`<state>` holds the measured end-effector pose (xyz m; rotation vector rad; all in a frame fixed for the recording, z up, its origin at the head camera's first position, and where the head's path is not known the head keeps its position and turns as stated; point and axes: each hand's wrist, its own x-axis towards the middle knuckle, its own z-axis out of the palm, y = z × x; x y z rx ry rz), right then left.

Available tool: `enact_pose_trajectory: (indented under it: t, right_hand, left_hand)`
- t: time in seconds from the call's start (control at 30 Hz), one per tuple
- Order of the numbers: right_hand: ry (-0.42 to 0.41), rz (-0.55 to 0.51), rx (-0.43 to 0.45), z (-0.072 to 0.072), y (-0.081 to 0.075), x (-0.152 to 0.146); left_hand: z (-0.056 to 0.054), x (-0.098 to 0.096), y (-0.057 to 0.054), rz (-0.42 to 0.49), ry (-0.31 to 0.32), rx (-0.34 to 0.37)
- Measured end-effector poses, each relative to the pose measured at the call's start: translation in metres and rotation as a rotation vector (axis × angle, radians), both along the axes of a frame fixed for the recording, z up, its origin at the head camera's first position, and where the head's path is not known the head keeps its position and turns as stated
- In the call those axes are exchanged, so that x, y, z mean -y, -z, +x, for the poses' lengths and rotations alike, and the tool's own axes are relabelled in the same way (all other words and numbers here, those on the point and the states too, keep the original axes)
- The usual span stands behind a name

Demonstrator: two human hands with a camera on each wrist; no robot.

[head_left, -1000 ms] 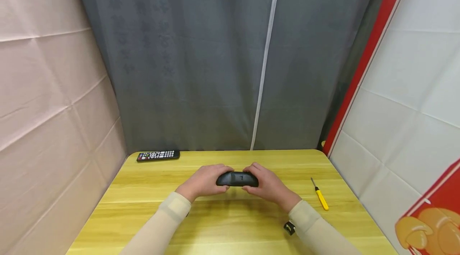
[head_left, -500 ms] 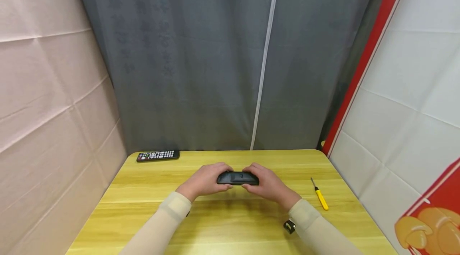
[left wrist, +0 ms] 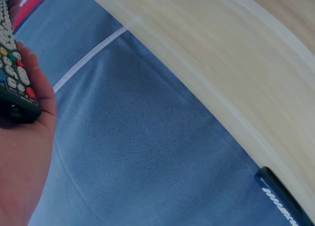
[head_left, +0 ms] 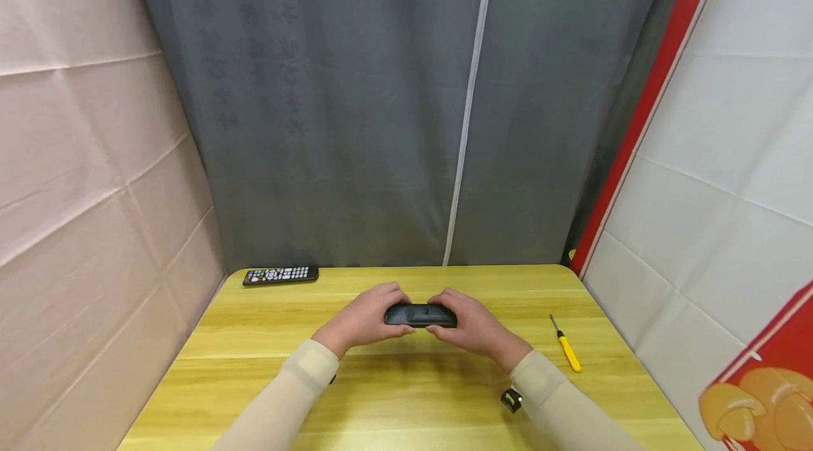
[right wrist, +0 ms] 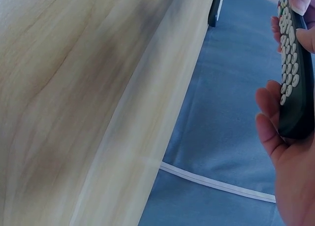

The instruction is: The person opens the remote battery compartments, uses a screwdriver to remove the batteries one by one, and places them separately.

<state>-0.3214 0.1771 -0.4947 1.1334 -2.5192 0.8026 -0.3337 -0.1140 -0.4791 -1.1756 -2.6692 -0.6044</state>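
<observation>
Above a wooden table (head_left: 209, 380), between its left and right edges, a person's left hand (head_left: 363, 320) and right hand (head_left: 473, 324) grasp opposite ends of a black remote control (head_left: 420, 315). Apparently light, stiff and probably slick, it seems best held by those ends.

Tons of open tabletop (head_left: 254, 359) to slide across on the left, with just the flat remote (head_left: 281, 275) by the back left corner to dodge. Over on the right, the yellow screwdriver (head_left: 567, 349) lies between the right hand (head_left: 473, 327) and the white side sheet (head_left: 718, 176), so that lane's tighter. Straight ahead there's a bare strip, then the grey curtain (head_left: 343, 119) walls things off. Between the left hand (head_left: 365, 318) and right hand, the held remote (head_left: 420, 315) bridges the gap, so that route's plugged.
</observation>
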Motion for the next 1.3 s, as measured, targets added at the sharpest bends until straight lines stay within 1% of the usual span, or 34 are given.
enact_pose_trajectory:
  t: [0.27, 0.43, 0.6, 1.0, 1.3]
  right_hand:
    - [-0.009, 0.009, 0.007, -0.0018, 0.0000, 0.0007]
    - [-0.009, 0.011, 0.012, -0.0006, -0.0009, 0.0008]
    - [-0.020, 0.004, -0.001, 0.0010, -0.0015, 0.0010]
    - [-0.030, -0.005, -0.008, 0.0012, -0.0016, 0.0016]
    - [-0.027, 0.013, -0.010, 0.0026, -0.0044, 0.0029]
  left_hand:
    - [-0.0011, 0.0004, 0.0017, 0.007, -0.003, -0.009]
    - [-0.0021, 0.0007, 0.0037, 0.013, 0.002, -0.023]
    - [-0.0014, 0.0002, 0.0049, 0.020, -0.002, -0.018]
    - [0.0000, -0.0002, 0.0034, 0.030, -0.002, -0.012]
    - [-0.0006, 0.0012, 0.0030, 0.036, -0.001, -0.015]
